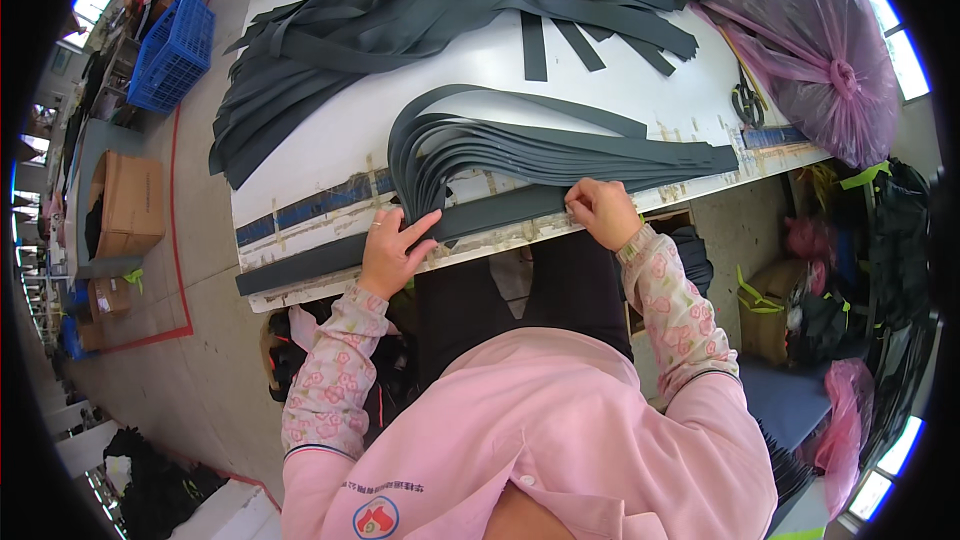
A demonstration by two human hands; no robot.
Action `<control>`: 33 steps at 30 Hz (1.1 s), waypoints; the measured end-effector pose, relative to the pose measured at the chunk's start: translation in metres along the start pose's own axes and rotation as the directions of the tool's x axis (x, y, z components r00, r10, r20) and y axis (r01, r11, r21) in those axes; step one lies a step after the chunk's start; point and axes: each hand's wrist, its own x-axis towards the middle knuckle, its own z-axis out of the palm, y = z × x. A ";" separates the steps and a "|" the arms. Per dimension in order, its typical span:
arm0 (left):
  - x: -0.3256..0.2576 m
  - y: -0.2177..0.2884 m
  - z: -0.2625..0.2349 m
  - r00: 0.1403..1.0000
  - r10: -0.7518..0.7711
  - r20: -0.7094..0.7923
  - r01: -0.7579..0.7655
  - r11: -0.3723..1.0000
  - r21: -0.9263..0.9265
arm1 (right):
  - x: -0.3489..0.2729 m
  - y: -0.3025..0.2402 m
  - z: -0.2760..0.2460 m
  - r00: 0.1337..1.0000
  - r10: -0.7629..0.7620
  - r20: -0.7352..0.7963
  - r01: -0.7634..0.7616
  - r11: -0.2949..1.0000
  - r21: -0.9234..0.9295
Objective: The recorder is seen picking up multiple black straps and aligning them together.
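Note:
A long dark grey fabric strip (330, 258) lies flat along the near edge of the white table. My left hand (392, 252) rests over it, thumb and index finger apart, fingertips by the folded end of a looped stack of dark grey strips (500, 145). Further right along the same flat strip, my right hand (606, 213) is closed in a pinch at its edge. What lies between those fingertips is mostly hidden. The stack bends over at its left and trails off to the right, its layers fanned.
A large heap of dark grey strips (400, 25) covers the table's far side. Scissors (746, 103) lie at the right, beside a tied pink plastic bag (835, 70). On the left are a blue crate (172, 50) and a cardboard box (130, 202).

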 end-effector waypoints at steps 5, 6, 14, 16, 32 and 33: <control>0.006 0.005 -0.002 1.000 0.001 0.013 -0.001 1.000 0.009 | -0.003 -0.016 -0.005 0.976 0.213 0.046 -0.205 0.823 0.529; 0.008 0.006 -0.001 1.000 0.021 0.012 -0.021 1.000 -0.005 | -0.005 -0.023 0.000 0.986 0.153 0.065 -0.165 0.851 0.498; 0.003 0.006 -0.001 0.999 0.019 -0.031 -0.017 0.999 0.037 | 0.030 -0.089 0.051 0.914 -0.037 0.405 -0.165 0.877 0.451; 0.002 0.003 -0.002 0.999 0.042 -0.031 -0.040 0.998 0.053 | 0.043 -0.094 0.068 0.970 -0.217 -0.111 0.221 0.975 0.028; -0.002 -0.001 -0.001 0.999 0.013 -0.035 -0.015 0.999 -0.046 | 0.021 -0.121 0.125 0.991 -0.067 0.119 0.032 0.961 0.275; -0.003 -0.001 -0.002 0.999 0.021 -0.040 -0.023 0.999 -0.048 | 0.022 -0.125 0.123 0.991 -0.041 0.127 0.004 0.961 0.275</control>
